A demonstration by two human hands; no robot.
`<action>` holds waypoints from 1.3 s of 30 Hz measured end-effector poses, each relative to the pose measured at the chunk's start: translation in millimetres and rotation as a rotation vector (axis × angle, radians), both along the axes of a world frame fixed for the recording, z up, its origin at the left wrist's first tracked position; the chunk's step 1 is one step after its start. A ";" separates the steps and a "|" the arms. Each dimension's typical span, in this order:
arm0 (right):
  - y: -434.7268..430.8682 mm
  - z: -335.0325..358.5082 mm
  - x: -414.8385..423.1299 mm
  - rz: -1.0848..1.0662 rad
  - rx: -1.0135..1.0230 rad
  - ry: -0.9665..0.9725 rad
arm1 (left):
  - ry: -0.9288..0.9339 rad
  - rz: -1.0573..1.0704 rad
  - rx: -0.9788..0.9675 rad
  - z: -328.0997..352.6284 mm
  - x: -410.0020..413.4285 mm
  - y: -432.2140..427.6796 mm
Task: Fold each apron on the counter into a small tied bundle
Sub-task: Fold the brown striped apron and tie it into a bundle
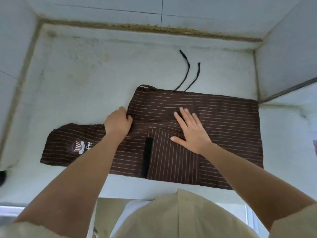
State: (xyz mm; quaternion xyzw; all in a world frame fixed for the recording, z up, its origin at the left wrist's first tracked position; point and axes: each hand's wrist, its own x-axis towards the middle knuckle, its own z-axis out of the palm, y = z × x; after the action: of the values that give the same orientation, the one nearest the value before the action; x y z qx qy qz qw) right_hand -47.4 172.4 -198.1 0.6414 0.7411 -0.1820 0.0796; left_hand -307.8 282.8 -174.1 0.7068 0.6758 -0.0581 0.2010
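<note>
While pinching a folded edge of the apron [231, 117] with left grip [118, 122] and pressing flat-fingered with right grip [190, 131], pins cloth to worktop [85, 74]. Risks skewing fold if cloth slides; could strand ties [188, 67] behind.

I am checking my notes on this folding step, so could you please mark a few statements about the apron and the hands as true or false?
1. The right hand lies flat, fingers straight, on the brown striped apron. True.
2. The left hand rests on bare counter, away from the cloth. False: it grips the apron's folded edge.
3. Two dark tie strings lie on the counter beyond the apron. True.
4. The apron is already a tied bundle. False: it lies flat, only partly folded, with the strings loose.
5. The printed logo is under the right hand. False: it shows uncovered at the apron's left end.
</note>
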 end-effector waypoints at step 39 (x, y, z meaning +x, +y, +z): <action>-173.8 34.9 192.2 -0.601 0.130 -0.013 | -0.343 -0.360 0.186 4.9 205.0 -239.2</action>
State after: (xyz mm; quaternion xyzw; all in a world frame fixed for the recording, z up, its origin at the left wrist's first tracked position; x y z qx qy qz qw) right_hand 144.8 -1.4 -163.3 0.8366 0.5279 -0.1457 -0.0143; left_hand -102.7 43.6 -169.2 0.8307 0.4975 0.0899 0.2332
